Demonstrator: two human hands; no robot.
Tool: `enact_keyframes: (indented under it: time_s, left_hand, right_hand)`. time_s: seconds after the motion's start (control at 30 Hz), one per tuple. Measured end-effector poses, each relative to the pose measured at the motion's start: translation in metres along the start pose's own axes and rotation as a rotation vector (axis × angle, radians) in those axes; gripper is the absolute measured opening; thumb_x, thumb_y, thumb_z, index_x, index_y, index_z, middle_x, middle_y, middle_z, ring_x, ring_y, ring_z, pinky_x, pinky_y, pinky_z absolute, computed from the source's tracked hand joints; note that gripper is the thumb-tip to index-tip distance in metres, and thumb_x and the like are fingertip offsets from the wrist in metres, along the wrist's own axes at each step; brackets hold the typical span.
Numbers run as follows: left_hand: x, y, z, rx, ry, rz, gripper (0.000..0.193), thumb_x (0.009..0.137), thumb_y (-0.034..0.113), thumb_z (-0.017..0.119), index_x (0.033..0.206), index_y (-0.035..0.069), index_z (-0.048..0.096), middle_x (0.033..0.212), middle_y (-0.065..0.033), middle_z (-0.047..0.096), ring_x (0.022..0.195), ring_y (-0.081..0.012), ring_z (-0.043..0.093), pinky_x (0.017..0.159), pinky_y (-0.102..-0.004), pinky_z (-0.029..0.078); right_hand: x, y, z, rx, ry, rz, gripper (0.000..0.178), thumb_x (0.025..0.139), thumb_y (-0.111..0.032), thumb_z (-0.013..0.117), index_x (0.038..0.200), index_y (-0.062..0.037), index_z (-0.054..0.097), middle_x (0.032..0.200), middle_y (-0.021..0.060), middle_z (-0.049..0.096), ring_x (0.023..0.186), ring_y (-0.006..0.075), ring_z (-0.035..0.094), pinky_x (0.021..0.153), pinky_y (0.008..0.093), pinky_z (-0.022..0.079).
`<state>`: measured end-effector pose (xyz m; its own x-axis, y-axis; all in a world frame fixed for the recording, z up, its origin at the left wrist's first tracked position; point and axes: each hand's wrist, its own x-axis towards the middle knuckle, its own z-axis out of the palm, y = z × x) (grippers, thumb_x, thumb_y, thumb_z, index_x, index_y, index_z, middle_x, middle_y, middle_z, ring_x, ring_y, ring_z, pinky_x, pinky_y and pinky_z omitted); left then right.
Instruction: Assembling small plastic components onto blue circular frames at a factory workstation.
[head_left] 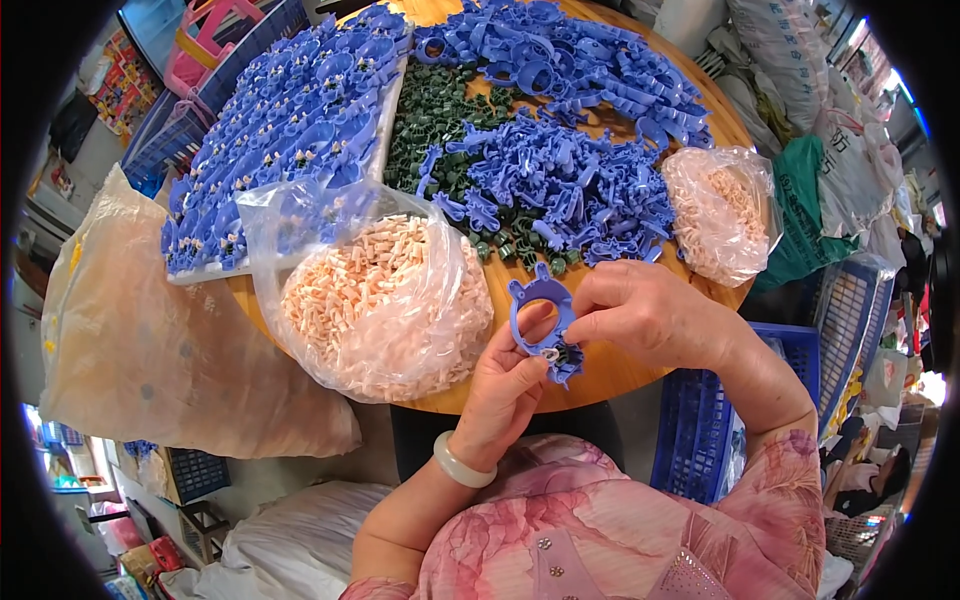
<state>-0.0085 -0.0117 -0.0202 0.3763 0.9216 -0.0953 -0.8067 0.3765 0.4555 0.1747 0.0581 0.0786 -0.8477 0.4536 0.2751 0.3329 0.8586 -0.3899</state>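
Note:
Near the table's front edge, my left hand (508, 378) pinches a blue plastic ring-shaped part (543, 288) with small prongs. A small dark green piece (571, 356) and a small whitish piece sit at its lower end, by my left thumb. My right hand (640, 312) is closed at the ring's right side, fingertips pressed together; whatever they grip is hidden. Just beyond my hands lies a heap of small blue plastic parts (575, 185), with dark green pieces (440, 125) beside and under it. Left of my left hand is a clear bag of peach-coloured pegs (375, 285).
A white-edged tray (392, 110) of blue parts covers the table's left side. Larger blue parts (560, 55) lie at the back. A second bag of peach pieces (722, 215) is at the right edge. Blue crates (690, 430) and sacks (170, 330) stand around the wooden table (620, 378).

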Motion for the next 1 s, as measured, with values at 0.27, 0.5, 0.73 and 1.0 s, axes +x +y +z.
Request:
enact_keyframes:
  time_s: [0.27, 0.5, 0.73, 1.0]
  left_hand:
    - [0.000, 0.003, 0.001, 0.004, -0.016, -0.035, 0.058, 0.084, -0.002, 0.057, 0.137, 0.002, 0.035, 0.134, -0.0100, 0.045, 0.120, -0.0176, 0.048, 0.100, -0.0317, 0.041]
    - [0.000, 0.003, 0.000, 0.023, -0.011, -0.035, 0.057, 0.084, -0.003, 0.056, 0.137, 0.003, 0.036, 0.135, -0.0100, 0.045, 0.121, -0.0173, 0.048, 0.100, -0.0318, 0.041]
    - [0.001, 0.003, 0.005, 0.097, -0.021, 0.028, 0.065, 0.082, 0.016, 0.070, 0.136, 0.002, 0.036, 0.130, -0.0112, 0.049, 0.115, -0.0257, 0.054, 0.096, -0.0368, 0.047]
    - [0.001, -0.002, 0.003, 0.053, -0.018, 0.080, 0.058, 0.082, -0.003, 0.061, 0.135, 0.000, 0.038, 0.130, -0.0118, 0.049, 0.118, -0.0214, 0.051, 0.100, -0.0338, 0.041]
  right_hand:
    - [0.009, 0.001, -0.010, 0.012, -0.172, -0.127, 0.008, 0.067, -0.008, 0.060, 0.075, -0.0085, 0.058, 0.086, 0.0030, 0.056, 0.079, 0.0245, 0.055, 0.067, 0.0346, 0.047]
    - [0.001, 0.005, -0.003, 0.013, -0.114, -0.089, 0.013, 0.069, -0.009, 0.061, 0.082, -0.0087, 0.062, 0.090, 0.0033, 0.059, 0.080, 0.0234, 0.056, 0.068, 0.0341, 0.047]
    - [-0.009, -0.006, 0.010, 0.086, 0.152, 0.117, 0.023, 0.076, -0.003, 0.065, 0.098, -0.0068, 0.062, 0.093, 0.0067, 0.061, 0.082, 0.0271, 0.060, 0.068, 0.0341, 0.049]
    - [-0.023, -0.025, 0.022, 0.185, 0.217, 0.370, 0.016, 0.074, -0.002, 0.070, 0.088, -0.0043, 0.063, 0.086, 0.0085, 0.061, 0.076, 0.0231, 0.061, 0.063, 0.0303, 0.049]
